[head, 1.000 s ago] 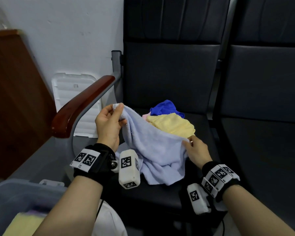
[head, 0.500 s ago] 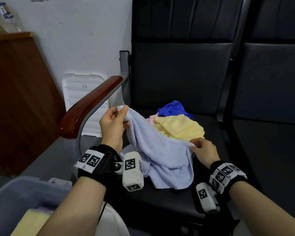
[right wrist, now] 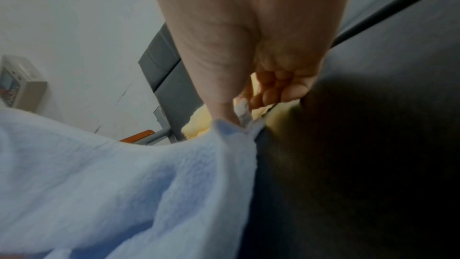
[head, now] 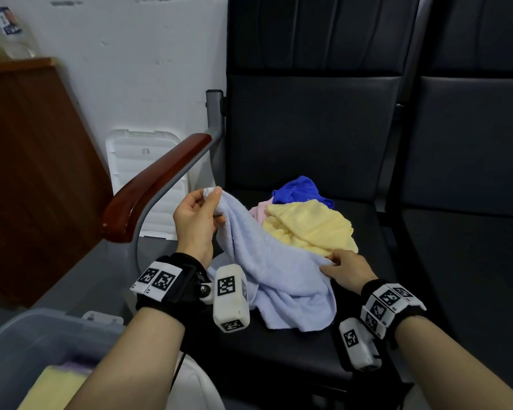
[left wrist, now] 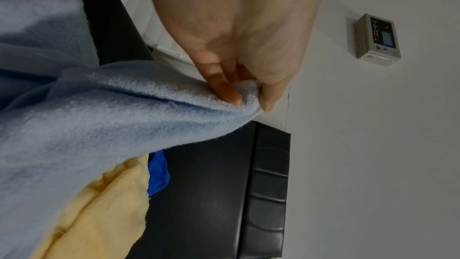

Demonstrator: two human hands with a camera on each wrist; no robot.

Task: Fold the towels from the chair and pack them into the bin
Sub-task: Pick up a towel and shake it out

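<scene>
A light blue towel (head: pixel 279 270) hangs between my two hands over the black chair seat (head: pixel 293 350). My left hand (head: pixel 194 216) pinches one corner of it, raised near the armrest; the left wrist view shows that pinch (left wrist: pixel 248 95). My right hand (head: pixel 342 269) pinches the opposite edge low over the seat, also seen in the right wrist view (right wrist: pixel 244 117). Behind the towel lie a yellow towel (head: pixel 308 226), a bit of pink cloth (head: pixel 259 210) and a dark blue towel (head: pixel 299 189). The grey bin (head: pixel 27 344) at lower left holds a folded yellow towel (head: pixel 54 386).
A wooden armrest (head: pixel 157 184) on a grey metal frame stands left of the seat. A white plastic lid (head: pixel 142 173) leans on the wall behind it. A brown wooden cabinet (head: pixel 33 173) is at far left. A second black seat (head: pixel 468 276) is to the right.
My right hand has slid slightly along the towel's edge, staying low near the yellow towel. The left hand keeps its corner raised. The head view has shifted a little.
</scene>
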